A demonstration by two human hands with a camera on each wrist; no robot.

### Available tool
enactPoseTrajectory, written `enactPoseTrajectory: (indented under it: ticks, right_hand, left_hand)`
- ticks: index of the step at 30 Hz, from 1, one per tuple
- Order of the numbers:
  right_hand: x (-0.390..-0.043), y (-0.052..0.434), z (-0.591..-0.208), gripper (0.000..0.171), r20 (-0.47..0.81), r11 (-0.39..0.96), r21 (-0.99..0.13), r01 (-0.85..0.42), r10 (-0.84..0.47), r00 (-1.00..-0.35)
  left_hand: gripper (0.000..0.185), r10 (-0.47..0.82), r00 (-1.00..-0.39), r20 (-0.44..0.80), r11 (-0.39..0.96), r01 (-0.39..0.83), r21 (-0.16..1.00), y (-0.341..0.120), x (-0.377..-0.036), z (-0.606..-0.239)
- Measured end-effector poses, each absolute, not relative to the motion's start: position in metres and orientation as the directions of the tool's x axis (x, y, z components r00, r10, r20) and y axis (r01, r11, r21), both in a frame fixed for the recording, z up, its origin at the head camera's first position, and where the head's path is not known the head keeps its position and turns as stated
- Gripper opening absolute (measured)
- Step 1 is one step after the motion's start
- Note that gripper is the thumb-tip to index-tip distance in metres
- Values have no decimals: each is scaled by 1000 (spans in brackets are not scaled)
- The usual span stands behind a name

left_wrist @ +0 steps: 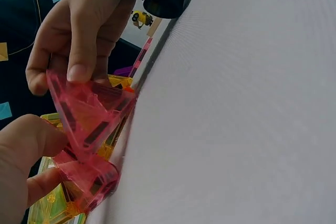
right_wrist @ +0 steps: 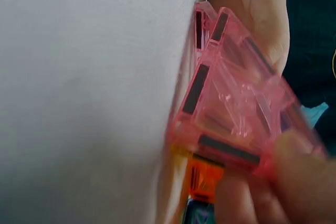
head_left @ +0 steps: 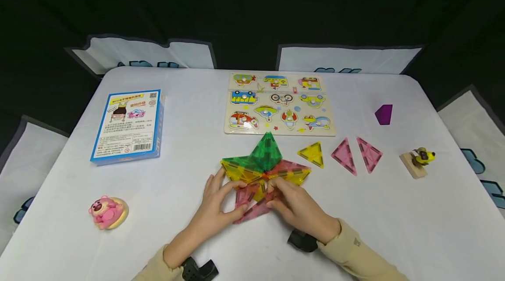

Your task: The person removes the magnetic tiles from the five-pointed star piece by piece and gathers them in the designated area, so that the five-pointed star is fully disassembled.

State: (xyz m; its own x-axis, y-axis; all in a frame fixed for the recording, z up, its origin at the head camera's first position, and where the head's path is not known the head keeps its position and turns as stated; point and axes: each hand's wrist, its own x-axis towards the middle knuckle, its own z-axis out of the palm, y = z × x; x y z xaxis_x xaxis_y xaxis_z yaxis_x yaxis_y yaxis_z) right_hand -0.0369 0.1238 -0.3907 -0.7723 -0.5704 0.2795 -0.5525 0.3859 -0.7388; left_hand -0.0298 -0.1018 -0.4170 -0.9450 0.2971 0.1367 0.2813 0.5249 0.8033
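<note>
Head view is showing two hands working at the near middle of a white desk (head_left: 189, 110). The left hand (head_left: 215, 211) and the right hand (head_left: 297, 208) are both holding pink triangle tiles (head_left: 252, 204) at the near edge of a flat star shape (head_left: 265, 167) made of green, yellow and pink tiles. The left hand's fingers (head_left: 221, 184) are lying fairly straight, with the tips touching the pink tiles and the yellow part of the star. In the left wrist view, the right hand's fingers (left_wrist: 79, 51) are curling round the top edge of a pink tile that is tipping up off the desk, and the left hand's thumb and a fingertip are pinching another pink tile below it. The right wrist view is blurry, so how the pink tiles join is hard to tell, but they seem to be meeting at an edge.

Just to the right of the star, a yellow triangle (head_left: 311, 154) and two pink triangles (head_left: 356, 155) are lying flat. A purple block (head_left: 384, 114) is sitting farther back on the right. A wooden picture puzzle (head_left: 279, 103) is lying behind the star. A blue box (head_left: 128, 125) is lying on the left, and a pink bear toy (head_left: 106, 212) is sitting near the front left. A small yellow figure (head_left: 419, 160) is standing on the right.
</note>
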Motion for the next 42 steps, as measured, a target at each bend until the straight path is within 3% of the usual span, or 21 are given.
enactPoseTrajectory:
  ticks: [5, 11, 15, 18, 20, 22, 26, 29, 32, 34, 36, 39, 42]
  right_hand:
    - [-34, 141, -387, 20, 253, 185, -882, -433, -589, -768]
    - [-35, 193, -375, 25, 292, 27, -946, -324, -366, -883]
    - [-31, 251, -366, 26, 172, 301, -932, -201, -120, -978]
    - [-27, 290, -364, 26, 40, 593, -805, -24, 15, -999]
    - [-26, 310, -367, 31, -39, 706, -704, 69, 59, -998]
    - [-25, 321, -370, 36, -113, 774, -619, 133, 79, -990]
    - [-24, 324, -370, 50, -197, 804, -562, 192, 96, -976]
    - [-25, 307, -363, 53, -103, 812, -566, 140, 98, -990]
    - [-26, 273, -356, 40, 71, 800, -600, -5, 47, -996]
    - [-28, 241, -356, 29, 160, 749, -642, -161, -73, -984]
    - [-28, 206, -357, 22, 160, 645, -707, -289, -253, -954]
    - [-27, 160, -360, 22, 91, 468, -805, -364, -509, -856]
    - [-25, 125, -365, 30, 63, 437, -812, -386, -592, -803]
  left_hand:
    - [38, 291, -952, 90, 534, 239, 811, -102, -29, -417]
    - [37, 299, -948, 109, 524, 258, 811, -102, -29, -418]
    - [39, 306, -945, 112, 519, 265, 812, -102, -30, -417]
    - [40, 306, -944, 121, 521, 272, 809, -103, -30, -416]
    - [41, 307, -943, 129, 519, 279, 808, -103, -31, -416]
    - [41, 308, -942, 133, 517, 283, 808, -103, -31, -416]
    - [40, 309, -941, 141, 510, 289, 810, -103, -31, -417]
    - [39, 308, -941, 140, 509, 288, 811, -103, -31, -418]
    - [38, 308, -941, 143, 507, 290, 812, -103, -31, -418]
    - [38, 308, -940, 148, 504, 293, 813, -104, -31, -419]
    - [38, 308, -939, 156, 498, 299, 814, -104, -30, -419]
    - [38, 306, -937, 172, 493, 310, 813, -104, -30, -420]
    - [39, 306, -933, 189, 486, 324, 812, -103, -30, -421]
